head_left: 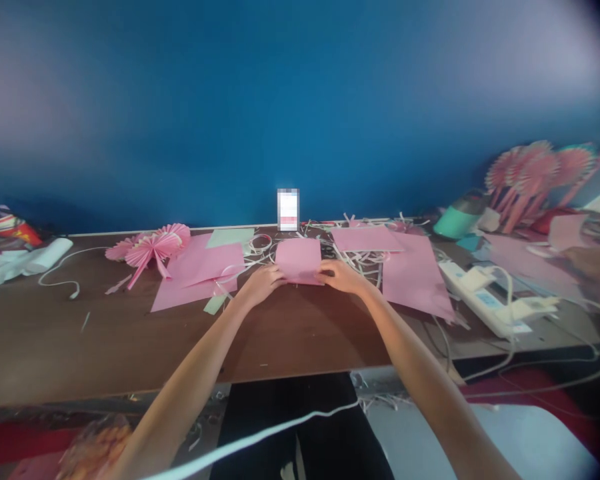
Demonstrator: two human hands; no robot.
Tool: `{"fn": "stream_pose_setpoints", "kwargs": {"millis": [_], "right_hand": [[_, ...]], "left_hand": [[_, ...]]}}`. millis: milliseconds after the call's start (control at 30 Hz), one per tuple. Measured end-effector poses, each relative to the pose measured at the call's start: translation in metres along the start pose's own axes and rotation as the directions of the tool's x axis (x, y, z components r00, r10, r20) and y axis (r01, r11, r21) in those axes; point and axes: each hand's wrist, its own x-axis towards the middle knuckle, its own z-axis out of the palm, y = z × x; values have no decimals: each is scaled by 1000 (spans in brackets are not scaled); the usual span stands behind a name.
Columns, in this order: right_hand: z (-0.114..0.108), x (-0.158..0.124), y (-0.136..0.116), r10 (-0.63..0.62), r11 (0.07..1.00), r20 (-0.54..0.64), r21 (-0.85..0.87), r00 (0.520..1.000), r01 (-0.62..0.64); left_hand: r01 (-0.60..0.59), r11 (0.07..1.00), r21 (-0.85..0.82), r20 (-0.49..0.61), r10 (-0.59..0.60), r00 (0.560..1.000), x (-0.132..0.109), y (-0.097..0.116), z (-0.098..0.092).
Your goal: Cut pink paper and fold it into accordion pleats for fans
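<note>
A small piece of pink paper [299,259] is held between my two hands over the middle of the table. My left hand [266,283] has its fingers closed on the lower left corner. At the lower right corner my right hand [341,276] pinches the same paper. Larger pink sheets [215,263] lie to the left, with more pink sheets [415,273] on the right. Thin white paper strips [363,263] are scattered behind and beside my hands. Just beyond the held paper a phone [288,210] with a lit screen stands against the blue wall.
Folded pink paper fans [155,250] lie at the left, and more fans [535,173] stand at the far right near a green cup-like object [460,217]. A white power strip [485,300] with plugs and cables sits on the right. Another person's blurred hand [593,267] shows at the right edge.
</note>
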Motion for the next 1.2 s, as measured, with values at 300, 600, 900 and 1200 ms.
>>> {"fn": "stream_pose_setpoints", "kwargs": {"millis": [300, 600, 900, 1200], "right_hand": [[5, -1, -1, -79, 987, -36, -145, 996, 73], [12, 3, -4, -77, 970, -215, -241, 974, 24], [22, 7, -17, -161, 972, -251, -209, 954, 109], [23, 8, -28, -230, 944, -196, -283, 953, 170]], "left_hand": [[48, 999, -9, -84, -49, 995, 0, 6, -1], [137, 974, 181, -205, -99, 974, 3, 27, -9], [12, 974, 226, -154, 23, 988, 8, 30, 3], [-18, 974, 226, -151, 53, 987, 7, 28, 3]]}}
